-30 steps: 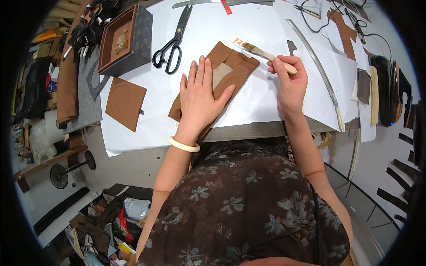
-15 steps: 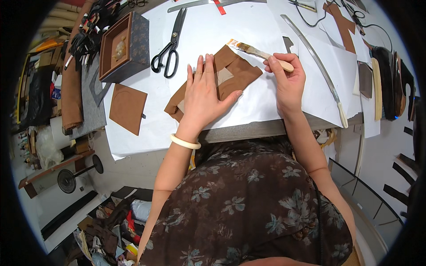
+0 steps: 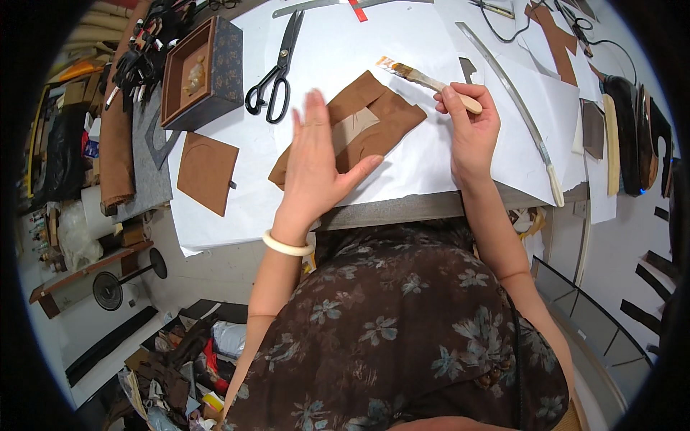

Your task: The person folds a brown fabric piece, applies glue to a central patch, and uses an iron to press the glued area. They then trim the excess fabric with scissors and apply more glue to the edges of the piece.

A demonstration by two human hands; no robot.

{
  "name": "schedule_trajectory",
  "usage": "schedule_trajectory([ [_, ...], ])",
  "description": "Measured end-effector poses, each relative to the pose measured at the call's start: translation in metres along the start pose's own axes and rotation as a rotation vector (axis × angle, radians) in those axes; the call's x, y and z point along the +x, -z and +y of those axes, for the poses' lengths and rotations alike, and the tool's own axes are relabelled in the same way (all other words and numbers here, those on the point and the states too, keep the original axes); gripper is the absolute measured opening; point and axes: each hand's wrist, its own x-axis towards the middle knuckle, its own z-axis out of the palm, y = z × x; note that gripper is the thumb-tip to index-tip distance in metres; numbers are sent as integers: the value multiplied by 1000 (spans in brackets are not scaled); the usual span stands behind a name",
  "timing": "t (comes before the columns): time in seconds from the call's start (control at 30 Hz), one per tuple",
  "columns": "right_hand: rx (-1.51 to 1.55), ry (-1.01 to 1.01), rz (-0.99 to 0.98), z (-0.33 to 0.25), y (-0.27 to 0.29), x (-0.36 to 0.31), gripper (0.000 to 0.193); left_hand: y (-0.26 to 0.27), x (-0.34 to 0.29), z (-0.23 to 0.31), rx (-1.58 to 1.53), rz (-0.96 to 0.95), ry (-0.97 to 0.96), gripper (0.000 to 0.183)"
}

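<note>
A: Head view. Left hand [image 3: 316, 169]?
B: Flat, fingers spread and pointing away from the body, palm down over the brown suede piece [image 3: 363, 126]. Gripping nothing. Can't tell if the palm presses on it or hovers just above. Forearm comes up from the lower edge, white bangle [image 3: 286, 246] on the wrist.

A: Right hand [image 3: 471, 126]?
B: Closed round the wooden handle of a flat brush [image 3: 424, 77]. Bristle end points left and away, just beyond the suede's far corner. Wrist bent a little, forearm in from lower right.

A: Where's the suede?
B: On white paper [image 3: 431, 158] on the table [image 3: 402, 208], centre, near the front edge. Pale patch in its middle.

A: Nearby?
B: Black scissors [image 3: 277, 72] left of it, open box [image 3: 201, 72] further left, a second brown piece [image 3: 207, 171] below the box.
</note>
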Motion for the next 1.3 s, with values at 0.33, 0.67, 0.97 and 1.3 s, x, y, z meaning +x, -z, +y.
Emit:
schedule_trajectory([
  [0.33, 1, 50, -3, 3, -2, 0, 16, 13, -21, -12, -318, -337, -123, 94],
  [0.67, 32, 86, -40, -3, -6, 1, 17, -3, -11, -3, -88, -155, -15, 112],
  [0.97, 34, 86, -49, -8, 0, -1, 18, -5, -25, -57, -474, -217, -296, 82],
  [1.3, -17, 104, -76, -24, 3, -1, 18, -14, -34, -25, -12, -78, -23, 78],
])
